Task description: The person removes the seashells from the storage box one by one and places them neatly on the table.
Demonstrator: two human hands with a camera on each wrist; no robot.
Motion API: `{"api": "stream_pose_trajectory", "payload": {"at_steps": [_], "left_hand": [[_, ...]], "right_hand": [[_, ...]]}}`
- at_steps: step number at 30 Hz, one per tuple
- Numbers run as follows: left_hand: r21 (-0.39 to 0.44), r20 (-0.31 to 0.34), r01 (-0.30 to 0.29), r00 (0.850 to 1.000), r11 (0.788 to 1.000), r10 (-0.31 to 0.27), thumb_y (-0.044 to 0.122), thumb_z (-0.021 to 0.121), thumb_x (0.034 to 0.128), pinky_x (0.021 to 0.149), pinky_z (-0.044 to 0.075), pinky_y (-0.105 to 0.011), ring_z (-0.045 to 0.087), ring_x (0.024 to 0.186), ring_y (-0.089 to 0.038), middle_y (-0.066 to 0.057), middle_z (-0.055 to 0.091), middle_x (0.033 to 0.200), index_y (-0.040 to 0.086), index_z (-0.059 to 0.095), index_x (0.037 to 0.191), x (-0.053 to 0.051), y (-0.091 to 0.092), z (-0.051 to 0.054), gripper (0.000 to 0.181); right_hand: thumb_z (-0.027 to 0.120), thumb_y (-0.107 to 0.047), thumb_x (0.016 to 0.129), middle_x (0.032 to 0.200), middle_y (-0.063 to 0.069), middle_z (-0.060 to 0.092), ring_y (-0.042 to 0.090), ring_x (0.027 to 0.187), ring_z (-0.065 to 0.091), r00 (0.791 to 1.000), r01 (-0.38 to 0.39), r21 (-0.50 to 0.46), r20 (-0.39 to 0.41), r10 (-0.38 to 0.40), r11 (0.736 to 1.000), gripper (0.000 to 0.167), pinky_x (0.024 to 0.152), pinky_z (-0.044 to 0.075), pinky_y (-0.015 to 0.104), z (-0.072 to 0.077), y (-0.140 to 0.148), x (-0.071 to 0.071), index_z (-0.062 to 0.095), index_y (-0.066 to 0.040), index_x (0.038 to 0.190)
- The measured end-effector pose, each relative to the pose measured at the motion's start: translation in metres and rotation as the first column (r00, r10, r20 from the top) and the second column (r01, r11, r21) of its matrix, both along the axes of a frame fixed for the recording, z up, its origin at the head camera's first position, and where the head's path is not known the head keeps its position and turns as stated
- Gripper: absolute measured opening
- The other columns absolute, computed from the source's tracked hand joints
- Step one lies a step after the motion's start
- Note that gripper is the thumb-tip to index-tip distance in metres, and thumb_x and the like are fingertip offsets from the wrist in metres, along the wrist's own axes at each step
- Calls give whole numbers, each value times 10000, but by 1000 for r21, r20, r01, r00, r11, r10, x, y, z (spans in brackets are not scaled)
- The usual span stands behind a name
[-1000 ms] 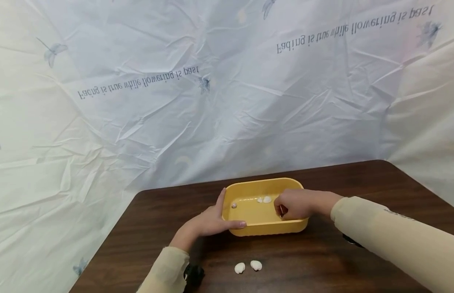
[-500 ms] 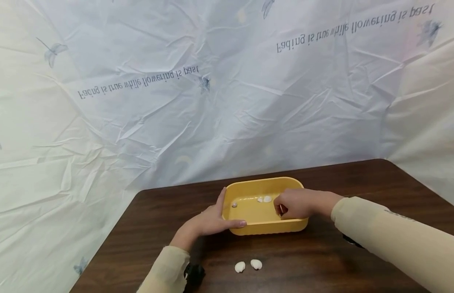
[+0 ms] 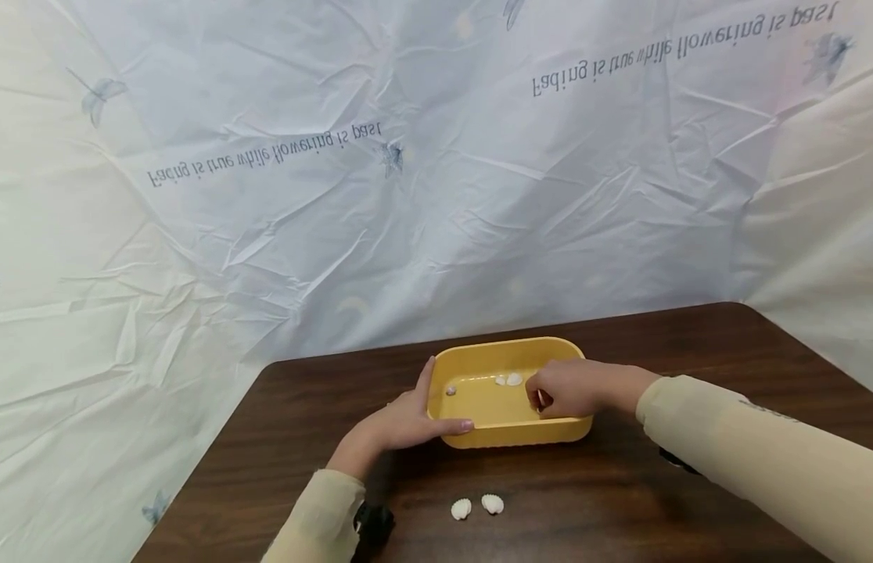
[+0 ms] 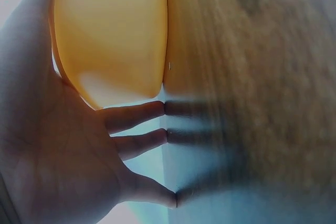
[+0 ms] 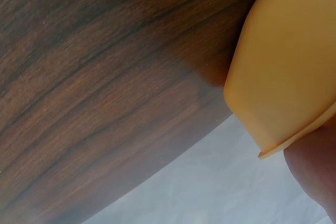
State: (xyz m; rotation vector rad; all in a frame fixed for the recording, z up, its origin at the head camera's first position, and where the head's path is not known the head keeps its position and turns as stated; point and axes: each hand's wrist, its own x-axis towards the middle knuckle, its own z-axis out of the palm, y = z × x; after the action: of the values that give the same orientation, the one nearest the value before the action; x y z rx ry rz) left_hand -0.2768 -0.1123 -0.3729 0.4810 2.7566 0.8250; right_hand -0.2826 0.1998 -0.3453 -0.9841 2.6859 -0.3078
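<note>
The left hand (image 3: 400, 422) is spread wide, fingers straight, spanning the left end of the yellow basin (image 3: 517, 435) with the thumb on its near rim. The right hand (image 3: 569, 389) reaches over the right end, fingers curled inside; from here I can't tell whether they pinch anything. The basin sits towards the far side of the dark table (image 3: 317, 414). It looks like light, fairly stiff, smooth plastic, so it would probably slide easily; the rim at either end seems the best hold. The white shells inside (image 3: 514, 379) look light and brittle, best pinched gently by their edges.
</note>
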Motion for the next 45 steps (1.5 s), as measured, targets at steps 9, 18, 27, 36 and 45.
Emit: {"api": "stream_pose_trajectory", "payload": {"at_steps": [9,18,27,36,45], "left_hand": [[-13,-1,0,1000,1000,0,791,763,791,1121,495,-514,622,1277,-266,-251,549,1538,273,-82,1726,-2,0,-2,1362],[-18,0,5,1000,1000,-5,796,755,794,1110,500,-513,622,1278,-264,-236,558,1535,292,-86,1724,-4,2,-2,1352],[-13,6,8,1000,1000,-8,791,752,802,1120,491,-521,610,1294,-268,-231,540,1551,295,-88,1724,-5,2,0,1342],[-6,15,-5,1000,1000,5,784,756,804,1109,495,-531,614,1284,-273,-219,552,1537,302,-86,1723,-3,-1,0,1336],[11,20,-8,1000,1000,7,776,758,809,1068,511,-527,636,1184,-256,-205,603,1461,309,-81,1723,-3,-1,-1,1326]], "right_hand": [[754,-155,987,819,-109,646,43,712,547,1000,-6,-9,-6,6,1000,128,694,488,273,-3,-1,0,692,-228,902],[753,-161,988,818,-91,639,65,704,532,1000,9,-18,-6,-9,1000,120,681,472,283,-4,1,2,686,-220,909],[761,-186,986,821,-100,637,64,707,535,1000,17,-16,-23,-17,1000,120,682,471,288,-4,2,1,683,-234,909],[765,-204,985,820,-114,635,55,715,540,999,16,-14,-27,-17,1000,123,694,475,286,-4,-1,0,682,-246,903],[769,-202,979,829,-117,643,47,724,546,999,22,-18,-39,-22,1000,107,703,485,287,-2,-1,2,694,-243,915]]}}
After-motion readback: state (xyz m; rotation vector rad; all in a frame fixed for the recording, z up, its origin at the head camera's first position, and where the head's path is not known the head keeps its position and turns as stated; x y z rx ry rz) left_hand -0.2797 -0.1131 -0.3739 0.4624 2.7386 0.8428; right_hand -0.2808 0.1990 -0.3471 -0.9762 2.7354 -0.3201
